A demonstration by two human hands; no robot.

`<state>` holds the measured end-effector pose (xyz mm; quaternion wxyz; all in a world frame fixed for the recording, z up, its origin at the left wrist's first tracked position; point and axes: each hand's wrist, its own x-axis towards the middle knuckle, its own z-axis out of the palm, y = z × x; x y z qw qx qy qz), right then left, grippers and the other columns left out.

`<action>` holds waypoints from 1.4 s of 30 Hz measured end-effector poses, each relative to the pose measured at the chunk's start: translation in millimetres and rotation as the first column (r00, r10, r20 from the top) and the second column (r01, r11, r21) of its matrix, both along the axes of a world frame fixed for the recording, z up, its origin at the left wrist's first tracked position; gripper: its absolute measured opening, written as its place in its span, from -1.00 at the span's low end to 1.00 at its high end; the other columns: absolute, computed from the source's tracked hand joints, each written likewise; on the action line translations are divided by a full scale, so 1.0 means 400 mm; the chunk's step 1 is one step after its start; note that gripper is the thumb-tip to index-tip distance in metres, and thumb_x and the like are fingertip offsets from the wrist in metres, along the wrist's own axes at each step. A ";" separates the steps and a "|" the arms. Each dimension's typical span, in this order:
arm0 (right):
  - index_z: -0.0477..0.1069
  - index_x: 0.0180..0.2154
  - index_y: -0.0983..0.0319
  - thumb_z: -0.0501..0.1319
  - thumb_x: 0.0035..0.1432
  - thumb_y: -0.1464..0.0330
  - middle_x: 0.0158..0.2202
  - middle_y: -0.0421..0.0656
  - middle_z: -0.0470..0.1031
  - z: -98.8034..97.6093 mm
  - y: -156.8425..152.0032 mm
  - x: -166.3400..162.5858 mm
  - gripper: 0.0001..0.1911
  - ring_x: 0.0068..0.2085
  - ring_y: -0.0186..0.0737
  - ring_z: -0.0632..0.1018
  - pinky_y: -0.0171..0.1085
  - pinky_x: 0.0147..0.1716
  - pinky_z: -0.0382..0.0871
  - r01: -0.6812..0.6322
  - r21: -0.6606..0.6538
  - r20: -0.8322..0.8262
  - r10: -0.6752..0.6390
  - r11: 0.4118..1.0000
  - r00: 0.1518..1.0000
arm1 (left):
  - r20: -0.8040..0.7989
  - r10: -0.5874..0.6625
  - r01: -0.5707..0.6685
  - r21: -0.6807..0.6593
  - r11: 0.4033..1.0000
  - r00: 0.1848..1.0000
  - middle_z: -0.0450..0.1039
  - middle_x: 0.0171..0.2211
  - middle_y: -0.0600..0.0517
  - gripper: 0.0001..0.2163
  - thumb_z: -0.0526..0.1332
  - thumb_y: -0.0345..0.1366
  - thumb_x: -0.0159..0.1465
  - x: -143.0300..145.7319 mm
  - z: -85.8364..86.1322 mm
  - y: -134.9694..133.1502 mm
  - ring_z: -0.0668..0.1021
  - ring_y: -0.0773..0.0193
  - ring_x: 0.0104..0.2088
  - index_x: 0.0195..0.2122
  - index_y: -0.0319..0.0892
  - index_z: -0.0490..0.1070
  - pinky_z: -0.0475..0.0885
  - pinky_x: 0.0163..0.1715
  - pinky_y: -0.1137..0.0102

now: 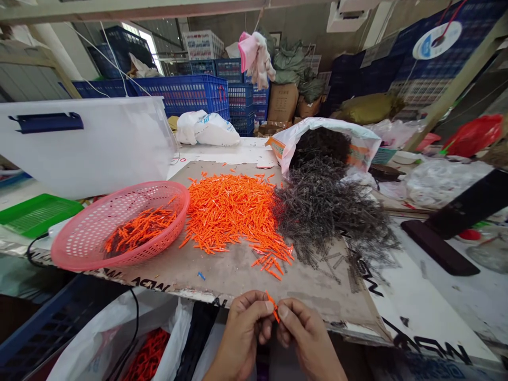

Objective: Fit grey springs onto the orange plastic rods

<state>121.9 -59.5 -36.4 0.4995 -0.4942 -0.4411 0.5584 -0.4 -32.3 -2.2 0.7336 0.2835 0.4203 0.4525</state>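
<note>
My left hand [243, 330] and my right hand [305, 334] meet at the near edge of the cardboard sheet [222, 272]. Both are closed in a pinch on one small orange plastic stick [273, 307] held between the fingertips. Ahead on the cardboard lies a heap of orange sticks [230, 211]. To its right, a pile of dark thin metal springs [329, 211] spills from a white sack [325, 135]. A pink basket [123, 225] at left holds more orange pieces.
A white plastic bin [85, 143] and a green tray [35, 214] stand at the left. Blue crates [190, 92] are stacked behind. A black object [452, 227] and plastic bags [440, 180] lie at the right. A bag with orange parts [146, 357] sits below the table edge.
</note>
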 end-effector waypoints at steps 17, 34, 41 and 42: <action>0.41 -0.42 0.17 0.12 0.30 0.32 -0.46 -0.24 0.41 0.035 -0.030 0.002 -0.77 -0.41 -0.31 0.43 -0.36 -0.37 0.24 0.020 0.452 0.475 -0.260 0.892 0.841 | -0.183 -0.022 0.055 0.176 0.983 0.983 0.34 -0.70 0.11 -0.86 0.30 -0.28 0.07 -0.021 -0.009 -0.006 0.32 0.43 -0.68 -0.53 -0.26 0.47 0.20 -0.65 0.53; 0.49 -0.42 0.19 0.09 0.32 0.25 -0.42 -0.19 0.51 0.051 -0.015 0.022 -0.68 -0.36 -0.30 0.51 -0.39 -0.33 0.31 -0.170 0.245 0.419 0.054 0.954 0.906 | -0.075 -0.001 0.006 0.071 0.997 0.997 0.27 -0.76 0.15 -0.86 0.34 -0.28 0.00 -0.024 -0.007 -0.014 0.24 0.50 -0.73 -0.58 -0.25 0.47 0.12 -0.70 0.57; 0.45 -0.38 0.17 0.14 0.29 0.36 -0.46 -0.23 0.46 0.036 -0.037 -0.013 -0.81 -0.42 -0.33 0.47 -0.38 -0.38 0.30 0.020 0.532 0.488 -0.326 0.847 0.810 | -0.068 0.011 -0.005 0.092 0.996 0.998 0.29 -0.74 0.15 -0.85 0.36 -0.26 0.01 -0.024 -0.008 -0.017 0.25 0.49 -0.73 -0.55 -0.25 0.48 0.13 -0.69 0.57; 0.45 -0.38 0.16 0.14 0.29 0.36 -0.46 -0.23 0.46 0.038 -0.038 -0.016 -0.81 -0.42 -0.32 0.47 -0.38 -0.37 0.30 0.027 0.550 0.487 -0.346 0.835 0.802 | -0.064 0.012 -0.006 0.089 0.996 0.998 0.30 -0.74 0.15 -0.85 0.35 -0.27 0.01 -0.024 -0.009 -0.017 0.25 0.49 -0.72 -0.54 -0.25 0.48 0.13 -0.69 0.57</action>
